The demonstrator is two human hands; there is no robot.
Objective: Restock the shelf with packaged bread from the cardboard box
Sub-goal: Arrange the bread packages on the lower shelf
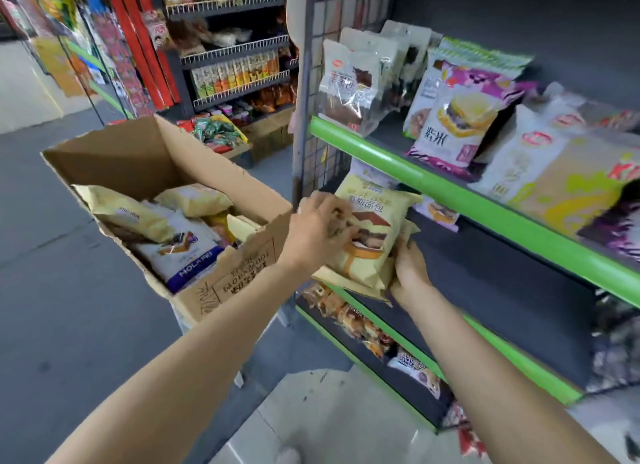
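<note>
Both hands hold a stack of cream bread packets (372, 231) upright at the front of the green-edged shelf (485, 207), left hand (317, 233) gripping the front face, right hand (410, 273) cupping the lower edge, with the open cardboard box (221, 290) of further packets just to the left.

A cream-yellow bread packet (367, 235), showing a layered slice, stood tilted at the front edge of the middle shelf (485, 290). The open cardboard box (221, 287), left of the shelf's corner, held more cream and white packets (166, 231) lying jumbled.
</note>
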